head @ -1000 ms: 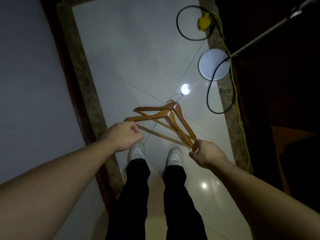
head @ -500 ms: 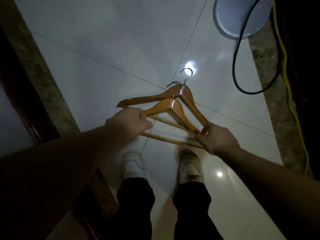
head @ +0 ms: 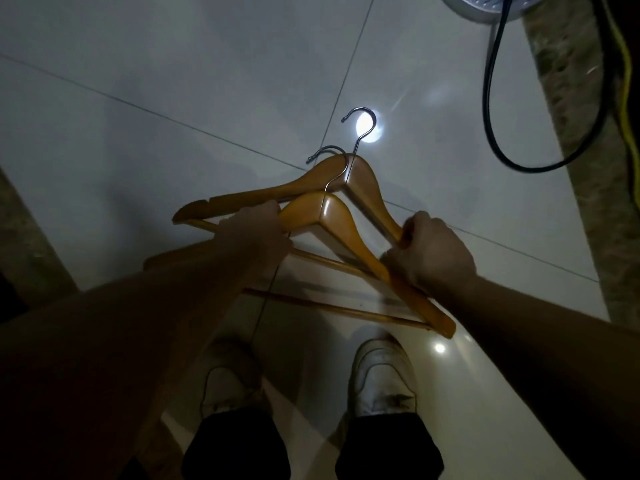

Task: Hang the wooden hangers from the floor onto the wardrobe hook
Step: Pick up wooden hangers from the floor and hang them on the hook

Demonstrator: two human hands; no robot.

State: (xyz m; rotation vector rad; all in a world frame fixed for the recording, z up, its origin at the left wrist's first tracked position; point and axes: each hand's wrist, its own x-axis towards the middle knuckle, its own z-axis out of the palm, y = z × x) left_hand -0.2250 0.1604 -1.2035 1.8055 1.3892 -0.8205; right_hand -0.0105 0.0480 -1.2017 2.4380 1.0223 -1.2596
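Note:
Two wooden hangers with steel hooks lie overlapping on the glossy white tiled floor. The far hanger [head: 360, 178] points its hook [head: 363, 128] away from me. The near hanger [head: 332, 220] rests partly on top of it. My left hand [head: 252, 233] grips the left arms of the hangers, its fingers curled over the wood. My right hand [head: 429, 251] grips the right arms where they cross. Each hanger's lower bar runs between my two hands. The wardrobe hook is out of view.
My two white shoes [head: 381, 379] stand just below the hangers. A black cable [head: 491, 109] loops across the floor at the upper right beside a yellow cord [head: 625, 81] and a round white disc [head: 481, 5]. A speckled stone border [head: 571, 98] edges the tiles.
I have bent down, so the floor and hangers fill more of the view. Both hands went from reaching above the hangers to closing round their arms.

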